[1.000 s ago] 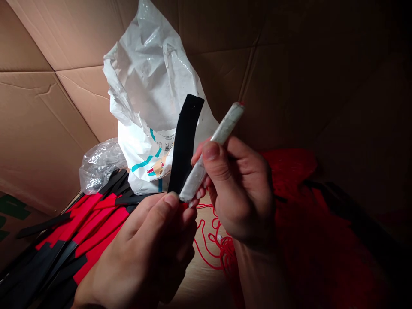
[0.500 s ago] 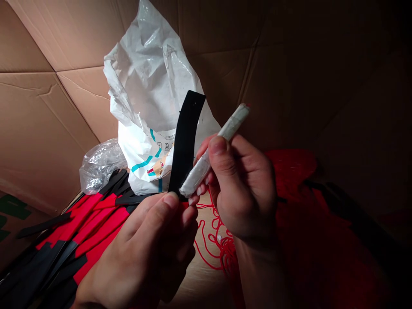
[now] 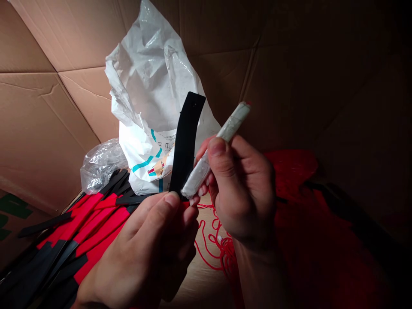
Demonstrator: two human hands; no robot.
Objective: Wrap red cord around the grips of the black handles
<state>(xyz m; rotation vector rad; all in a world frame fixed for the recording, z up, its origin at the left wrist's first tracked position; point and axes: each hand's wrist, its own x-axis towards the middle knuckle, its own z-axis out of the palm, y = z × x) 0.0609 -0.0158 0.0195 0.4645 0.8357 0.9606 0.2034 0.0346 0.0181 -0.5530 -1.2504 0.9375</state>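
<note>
The left hand (image 3: 141, 253) pinches a black strap (image 3: 186, 141) between closed fingers; the right hand (image 3: 243, 189) grips a white wrapped roll (image 3: 203, 174) just beside it. Red-and-black straps (image 3: 93, 227) lie below the left fingers.

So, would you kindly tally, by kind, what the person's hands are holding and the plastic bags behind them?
Black strap, in the left hand: 1
White-wrapped roll, in the right hand: 1
White plastic bag: 1
Clear plastic bag: 1
Total: 4
</note>
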